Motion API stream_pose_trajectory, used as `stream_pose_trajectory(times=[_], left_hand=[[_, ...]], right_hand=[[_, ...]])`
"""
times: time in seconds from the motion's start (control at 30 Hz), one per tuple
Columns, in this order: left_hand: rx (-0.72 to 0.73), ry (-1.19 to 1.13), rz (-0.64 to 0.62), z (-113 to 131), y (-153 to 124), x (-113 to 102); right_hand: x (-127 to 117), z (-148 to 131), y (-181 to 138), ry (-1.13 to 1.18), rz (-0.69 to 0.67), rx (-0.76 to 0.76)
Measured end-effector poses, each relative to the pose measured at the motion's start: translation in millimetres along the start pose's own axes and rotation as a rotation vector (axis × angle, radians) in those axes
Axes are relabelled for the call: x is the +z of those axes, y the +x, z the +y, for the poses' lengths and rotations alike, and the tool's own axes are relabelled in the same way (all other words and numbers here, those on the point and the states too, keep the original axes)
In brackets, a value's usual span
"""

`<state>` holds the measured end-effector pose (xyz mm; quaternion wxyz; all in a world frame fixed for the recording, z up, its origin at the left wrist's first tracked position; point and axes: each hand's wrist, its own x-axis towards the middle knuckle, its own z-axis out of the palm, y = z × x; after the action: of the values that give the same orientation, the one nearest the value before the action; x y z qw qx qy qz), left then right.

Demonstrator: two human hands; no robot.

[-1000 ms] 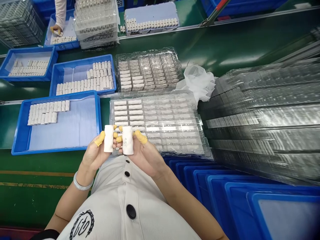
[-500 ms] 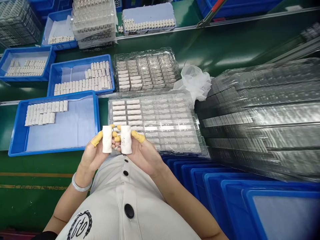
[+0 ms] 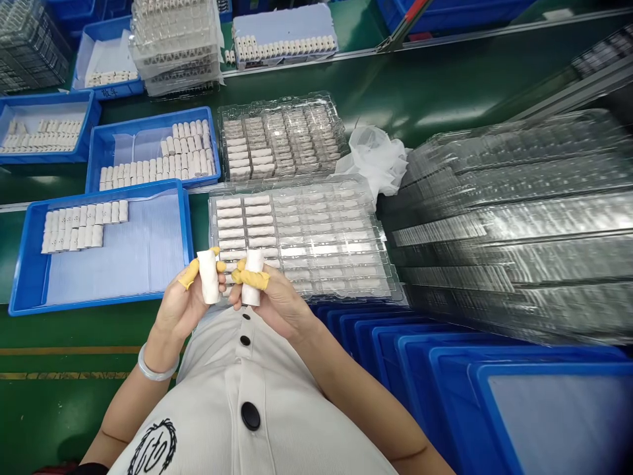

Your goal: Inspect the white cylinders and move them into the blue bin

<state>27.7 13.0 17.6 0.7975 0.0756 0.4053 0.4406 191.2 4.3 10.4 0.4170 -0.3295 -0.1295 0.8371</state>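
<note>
Each hand grips one small white plastic part upright: left hand (image 3: 180,305) the left part (image 3: 208,277), right hand (image 3: 274,305) the right part (image 3: 252,277), near the clear tray (image 3: 341,264). They look light, rigid and smooth, best pinched at the sides

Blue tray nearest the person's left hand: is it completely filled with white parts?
No. The blue tray holds white parts only in its far left corner.
</note>
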Motion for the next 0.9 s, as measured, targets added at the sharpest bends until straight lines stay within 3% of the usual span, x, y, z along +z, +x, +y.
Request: stream_pose_trajectory(times=[0.2, 0.63, 0.9], left_hand=[[-0.055, 0.010, 0.038, -0.9, 2.7, -0.8], [-0.065, -0.051, 0.079, 1.3, 1.3, 7.3], [-0.012, -0.035, 0.036, -0.3, 1.0, 4.2]], right_hand=[[2.4, 2.8, 0.1, 0.066, -0.027, -0.057], [4.3, -1.4, 0.2, 0.129, -0.055, 0.002], [3.2, 1.0, -0.1, 0.132, -0.054, -0.017]])
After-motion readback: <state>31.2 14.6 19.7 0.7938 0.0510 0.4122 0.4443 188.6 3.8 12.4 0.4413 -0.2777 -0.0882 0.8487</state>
